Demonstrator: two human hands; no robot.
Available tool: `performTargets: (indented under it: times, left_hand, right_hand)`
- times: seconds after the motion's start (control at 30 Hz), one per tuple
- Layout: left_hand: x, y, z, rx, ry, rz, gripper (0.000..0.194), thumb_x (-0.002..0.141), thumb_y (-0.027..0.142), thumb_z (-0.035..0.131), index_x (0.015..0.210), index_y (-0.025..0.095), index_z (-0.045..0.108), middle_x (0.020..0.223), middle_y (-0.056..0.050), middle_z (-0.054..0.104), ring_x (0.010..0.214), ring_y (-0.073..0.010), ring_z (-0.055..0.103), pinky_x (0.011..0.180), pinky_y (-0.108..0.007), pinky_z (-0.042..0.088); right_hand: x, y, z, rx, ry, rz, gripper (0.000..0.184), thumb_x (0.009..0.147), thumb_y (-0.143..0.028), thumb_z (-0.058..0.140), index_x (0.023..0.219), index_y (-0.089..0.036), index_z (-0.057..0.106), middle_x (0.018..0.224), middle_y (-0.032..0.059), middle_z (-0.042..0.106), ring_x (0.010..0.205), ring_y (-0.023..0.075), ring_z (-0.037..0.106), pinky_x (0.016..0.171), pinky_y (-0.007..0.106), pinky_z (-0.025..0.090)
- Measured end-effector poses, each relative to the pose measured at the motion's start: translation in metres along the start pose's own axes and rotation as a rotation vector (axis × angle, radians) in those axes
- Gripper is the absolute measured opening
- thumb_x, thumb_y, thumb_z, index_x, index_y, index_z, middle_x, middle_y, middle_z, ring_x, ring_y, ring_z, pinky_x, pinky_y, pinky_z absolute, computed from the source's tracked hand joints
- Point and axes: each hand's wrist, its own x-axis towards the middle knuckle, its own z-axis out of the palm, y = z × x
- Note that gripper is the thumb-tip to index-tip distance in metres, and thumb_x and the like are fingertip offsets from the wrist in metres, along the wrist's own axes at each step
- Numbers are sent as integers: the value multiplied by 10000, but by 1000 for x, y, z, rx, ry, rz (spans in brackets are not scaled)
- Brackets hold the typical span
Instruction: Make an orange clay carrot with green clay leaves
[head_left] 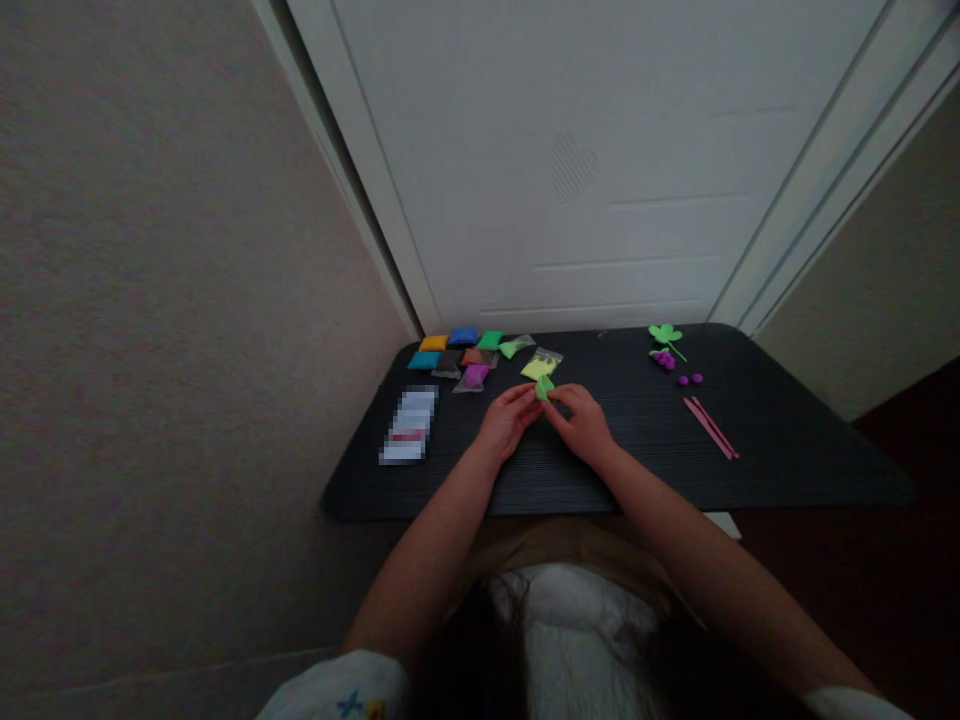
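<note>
Between my two hands, just above the dark table, is a small light-green piece of modelling clay [544,388]. My left hand [509,420] pinches its left side with the fingertips. From the right, my right hand [582,420] holds the other side between thumb and fingers. Right behind the clay lies a clear packet of yellow clay [542,364]. On the right side of the table are a green clover-shaped clay piece [665,335], a cluster of purple clay balls [664,359] and two loose purple pieces [690,379].
Several clay packets, among them a purple one [473,377] and a blue one [463,337], lie at the back left. A blurred phone-like object [409,425] rests at the left. Pink modelling sticks [710,428] lie at the right. A white door [570,230] stands behind the table [795,440].
</note>
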Motion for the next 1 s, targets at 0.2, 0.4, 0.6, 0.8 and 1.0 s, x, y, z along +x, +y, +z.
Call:
performTargets:
  times: [0.2,0.4,0.6,0.8,1.0]
  left_hand:
    - [1,1,-1,-6,-10,-22,197,642,154,656,831,116,610,810,-45,644,722,-102,600,756,-253,458]
    - [-1,1,0,-1,-32,-14,202,636,141,659,832,121,610,826,-47,642,755,-109,601,765,-250,453]
    - [-4,2,1,18,-23,7,219,634,146,660,848,126,615,842,-60,644,752,-116,603,767,-268,452]
    - [-4,1,0,43,-47,10,252,635,161,660,879,130,604,885,-75,643,774,-128,606,760,-271,449]
    - [-3,1,1,38,-45,-4,226,619,142,666,832,129,592,826,-50,641,758,-121,603,767,-269,440]
  right_hand:
    - [-1,1,2,-7,33,-13,173,770,-271,509,901,-191,590,865,65,603,864,193,519,804,350,419]
    - [-2,-2,1,-24,42,-4,169,772,-282,504,899,-206,587,862,67,600,868,203,518,808,373,420]
    - [-3,-6,1,-38,42,-17,161,774,-280,495,893,-221,586,845,65,599,852,211,520,783,381,422]
    - [-4,-7,1,-45,40,-16,176,774,-289,491,908,-222,583,858,66,602,858,213,523,779,382,419]
    - [-3,-3,1,-25,36,7,171,776,-296,484,872,-201,589,823,61,605,814,192,525,762,348,416]
